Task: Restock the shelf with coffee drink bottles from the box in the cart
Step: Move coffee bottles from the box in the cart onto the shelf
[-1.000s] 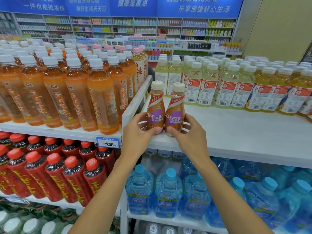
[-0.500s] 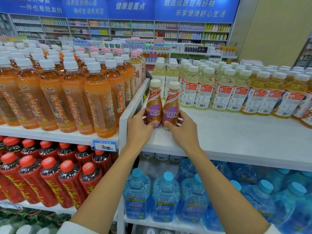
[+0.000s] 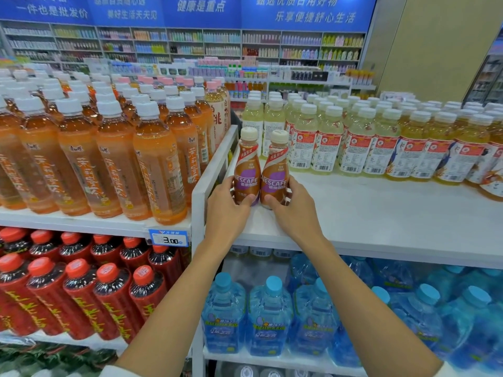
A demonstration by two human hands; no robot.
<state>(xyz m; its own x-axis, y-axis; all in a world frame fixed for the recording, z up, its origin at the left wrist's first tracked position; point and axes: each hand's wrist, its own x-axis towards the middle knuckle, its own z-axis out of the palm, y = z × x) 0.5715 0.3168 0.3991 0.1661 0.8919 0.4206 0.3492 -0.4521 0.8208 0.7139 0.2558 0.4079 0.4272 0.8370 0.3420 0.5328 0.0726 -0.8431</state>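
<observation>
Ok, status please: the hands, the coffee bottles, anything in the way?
Left hand grips left coffee bottle, right hand grips right coffee bottle. Both upright, side by side, at white shelf front. Yellow drink bottles farther back, nothing between.

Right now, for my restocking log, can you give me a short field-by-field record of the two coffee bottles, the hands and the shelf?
left coffee bottle: upright, in the grip of the left hand
right coffee bottle: upright, close beside the first, in the grip of the right hand
place: front left corner of the white shelf
labels: facing the camera
behind: rows of yellow drink bottles
below: blue water bottles
</observation>
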